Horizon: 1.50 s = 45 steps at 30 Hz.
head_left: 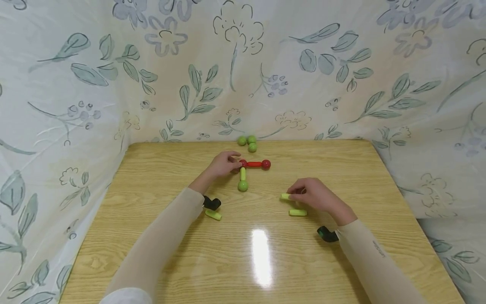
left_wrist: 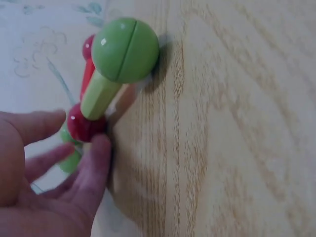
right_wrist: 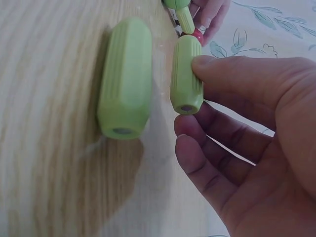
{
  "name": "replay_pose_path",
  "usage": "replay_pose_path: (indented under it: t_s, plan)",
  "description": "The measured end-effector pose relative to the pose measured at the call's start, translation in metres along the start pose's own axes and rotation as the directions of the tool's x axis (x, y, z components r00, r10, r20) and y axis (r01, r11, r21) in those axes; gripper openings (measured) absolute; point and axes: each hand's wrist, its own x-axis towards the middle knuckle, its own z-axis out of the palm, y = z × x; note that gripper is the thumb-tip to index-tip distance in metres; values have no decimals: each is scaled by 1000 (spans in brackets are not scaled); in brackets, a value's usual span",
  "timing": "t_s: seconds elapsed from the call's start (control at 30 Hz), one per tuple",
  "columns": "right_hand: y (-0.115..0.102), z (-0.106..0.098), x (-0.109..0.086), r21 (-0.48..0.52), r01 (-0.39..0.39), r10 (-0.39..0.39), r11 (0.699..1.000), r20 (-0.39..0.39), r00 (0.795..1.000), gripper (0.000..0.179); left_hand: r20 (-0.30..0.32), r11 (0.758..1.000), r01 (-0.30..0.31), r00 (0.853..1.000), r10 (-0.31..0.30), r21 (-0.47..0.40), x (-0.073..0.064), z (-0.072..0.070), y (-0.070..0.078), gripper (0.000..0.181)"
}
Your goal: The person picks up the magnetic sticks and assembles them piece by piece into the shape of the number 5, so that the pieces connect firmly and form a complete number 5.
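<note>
In the head view, my left hand [head_left: 223,164] has its fingertips at the red ball [head_left: 243,163] forming the corner of a small ball-and-stick assembly. A red stick [head_left: 254,164] joins that ball to a second red ball [head_left: 266,164]. From the corner, a light green stick [head_left: 243,174] runs toward me to a green ball [left_wrist: 126,50]. My right hand [head_left: 313,195] pinches another light green stick [right_wrist: 186,74] between thumb and fingers. Its visible end has a small grey disc. Beside it on the table lies a similar light green stick [right_wrist: 126,79].
Three green balls [head_left: 252,147] sit at the table's back edge, by the floral cloth [head_left: 235,97]. Another light green stick [head_left: 213,215] lies near my left forearm. Black wrist devices [head_left: 327,234] stick out beside both sleeves. Light reflects off the wooden table [head_left: 212,261].
</note>
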Motion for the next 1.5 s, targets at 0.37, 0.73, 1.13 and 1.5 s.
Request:
replay_pose_path:
  t_s: [0.37, 0.73, 1.13, 1.5]
  plan:
    - [-13, -6, 13, -17, 33, -33, 999, -5, 999, 11, -48, 997, -69, 996, 70, 15, -56, 10, -8, 39]
    - [-27, -1, 35, -26, 58, -58, 998, 2, 998, 11, -70, 992, -77, 994, 85, 99, -74, 30, -14, 40]
    - [-43, 6, 63, -15, 56, -56, 998, 8, 998, 13, -126, 989, -63, 989, 80, 131, -72, 39, -11, 31]
    - [-45, 16, 82, -14, 35, -35, 999, 23, 999, 12, -125, 993, -62, 989, 75, 103, -72, 40, -8, 25]
